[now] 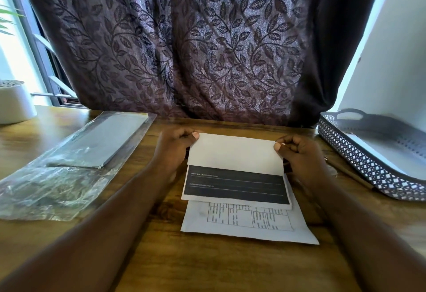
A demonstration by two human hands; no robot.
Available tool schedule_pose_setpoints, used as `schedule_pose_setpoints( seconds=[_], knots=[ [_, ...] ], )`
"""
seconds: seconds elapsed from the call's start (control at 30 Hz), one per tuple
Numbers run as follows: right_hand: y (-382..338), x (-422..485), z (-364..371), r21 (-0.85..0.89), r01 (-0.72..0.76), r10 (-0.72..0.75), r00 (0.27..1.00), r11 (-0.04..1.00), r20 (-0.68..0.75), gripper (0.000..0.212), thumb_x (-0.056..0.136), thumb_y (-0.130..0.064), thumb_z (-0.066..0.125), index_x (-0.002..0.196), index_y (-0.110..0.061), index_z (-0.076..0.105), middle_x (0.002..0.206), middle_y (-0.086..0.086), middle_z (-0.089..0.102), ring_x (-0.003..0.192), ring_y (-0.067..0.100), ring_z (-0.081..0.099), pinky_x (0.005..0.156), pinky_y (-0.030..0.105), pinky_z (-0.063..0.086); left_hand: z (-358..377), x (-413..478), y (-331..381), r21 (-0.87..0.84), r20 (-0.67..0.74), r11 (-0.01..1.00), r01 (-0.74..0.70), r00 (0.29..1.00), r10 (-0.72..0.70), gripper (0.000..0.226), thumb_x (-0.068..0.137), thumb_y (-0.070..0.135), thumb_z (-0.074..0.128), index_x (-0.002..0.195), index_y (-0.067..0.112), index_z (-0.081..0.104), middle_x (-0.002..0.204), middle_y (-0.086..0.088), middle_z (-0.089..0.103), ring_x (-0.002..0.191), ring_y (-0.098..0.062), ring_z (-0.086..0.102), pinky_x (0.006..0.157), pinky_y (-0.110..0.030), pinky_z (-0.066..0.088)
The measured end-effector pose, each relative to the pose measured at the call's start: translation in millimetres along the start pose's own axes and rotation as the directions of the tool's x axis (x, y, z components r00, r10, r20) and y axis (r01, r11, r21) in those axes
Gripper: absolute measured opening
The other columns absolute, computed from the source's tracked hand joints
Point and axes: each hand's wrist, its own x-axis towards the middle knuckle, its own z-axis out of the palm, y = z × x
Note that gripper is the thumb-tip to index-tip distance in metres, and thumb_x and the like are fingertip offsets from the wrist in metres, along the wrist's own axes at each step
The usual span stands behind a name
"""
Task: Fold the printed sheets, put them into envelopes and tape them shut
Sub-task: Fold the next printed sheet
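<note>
Head view: sheet [235,151], header lettering [204,176] unreadable.

Leaf-patterned curtain [184,44] behind wooden table [207,266] — daylit window [13,44] left.

Wood counter [207,264], grain visible, low sheen. Matt white paper: folded sheet [235,153], bearing a matt black printed band, and flat sheet [249,231] under it. Clear, glossy, crinkled plastic film: wrapper [46,190]. Woven leaf-patterned cloth, faint sheen: curtain [184,49]. Perforated matt plastic: tray [359,153].
</note>
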Motion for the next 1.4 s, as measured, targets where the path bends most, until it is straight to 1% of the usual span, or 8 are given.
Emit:
schedule_pose_setpoints(
  seconds=[0.17,0.4,0.57,0.67,0.83,1.0,1.2,1.4],
  knots=[
    [-2.6,-2.4,1.5,0.129,-0.067,0.067,0.998,0.989,0.002,0.011,0.097,-0.012,0.064,0.087,-0.013,0.069,0.082,0.009,0.074,0.076,0.025,0.069,0.068,0.040,0.059,0.1,-0.9,-4.3,-0.271,0.173,0.946,0.178,0.976,-0.134,0.021,0.101,0.021,0.054,0.111,0.009,0.069,0.106,-0.015,0.075,0.097,-0.032,0.071,0.090,-0.048,0.055],
    [-6.9,-3.0,2.1,0.371,-0.119,0.134,0.991,0.921,-0.013,0.019,0.103,-0.018,0.053,0.092,-0.012,0.069,0.087,0.005,0.077,0.074,0.019,0.072,0.064,0.033,0.057,-0.6,-1.2,-2.1,-0.205,0.290,0.954,0.218,0.945,-0.154,0.026,0.100,0.016,0.056,0.124,0.008,0.064,0.110,-0.014,0.075,0.099,-0.034,0.072,0.086,-0.045,0.058],
    [-4.9,1.2,-3.8,0.645,-0.246,0.114,0.964,0.724,0.240,0.038,0.100,0.004,0.044,0.131,-0.015,0.056,0.120,0.011,0.072,0.103,0.034,0.071,0.080,0.049,0.059,-5.1,3.4,1.8,-0.478,0.217,0.824,0.304,0.950,-0.225,0.024,0.100,0.014,0.055,0.122,0.009,0.063,0.111,-0.015,0.074,0.101,-0.031,0.071,0.088,-0.049,0.057],
    [-8.3,-2.7,2.0,0.592,-0.282,0.024,0.914,0.755,0.404,0.061,0.084,0.007,0.061,0.136,-0.021,0.051,0.121,0.006,0.072,0.104,0.037,0.071,0.075,0.046,0.062,-5.2,3.6,0.7,-0.551,0.229,0.768,0.326,0.944,-0.236,0.024,0.101,0.013,0.051,0.123,0.010,0.061,0.117,-0.015,0.072,0.114,-0.035,0.065,0.094,-0.055,0.054],
    [-13.4,-8.4,8.2,0.543,-0.238,0.049,0.939,0.806,0.339,0.067,0.064,-0.026,0.078,0.126,-0.018,0.057,0.113,0.012,0.074,0.097,0.033,0.074,0.076,0.044,0.063,0.6,-1.9,-1.1,-0.487,0.237,0.817,0.309,0.947,-0.216,0.022,0.102,0.010,0.047,0.117,0.009,0.064,0.109,-0.015,0.071,0.095,-0.030,0.070,0.064,-0.039,0.062],
    [-10.2,-7.5,8.0,0.520,-0.191,0.109,0.977,0.832,0.184,0.031,0.090,-0.014,0.064,0.121,-0.016,0.061,0.108,0.003,0.077,0.095,0.030,0.075,0.080,0.048,0.062,2.8,-9.4,4.3,-0.497,0.317,0.821,0.282,0.940,-0.130,0.034,0.104,0.037,0.042,0.113,0.017,0.067,0.106,-0.010,0.076,0.094,-0.029,0.074,0.071,-0.045,0.064],
    [-8.7,-5.5,7.0,0.472,-0.182,0.150,0.983,0.863,0.105,0.023,0.097,-0.012,0.060,0.120,-0.009,0.063,0.103,0.005,0.078,0.088,0.031,0.076,0.070,0.040,0.064,6.8,-8.8,-4.8,0.027,0.272,0.987,-0.161,0.951,0.147,0.029,0.098,0.024,0.059,0.124,0.010,0.062,0.098,-0.008,0.076,0.065,-0.032,0.073,0.047,-0.029,0.056],
    [-10.8,-1.2,7.1,0.605,-0.195,0.224,0.974,0.772,0.029,0.015,0.095,-0.014,0.065,0.109,-0.012,0.066,0.099,0.009,0.078,0.085,0.029,0.076,0.066,0.035,0.060,7.6,-9.4,-4.0,0.143,0.323,0.960,-0.239,0.928,0.184,0.019,0.101,0.025,0.055,0.120,0.025,0.058,0.080,-0.006,0.076,0.055,-0.024,0.069,0.046,-0.026,0.053]
  ],
)
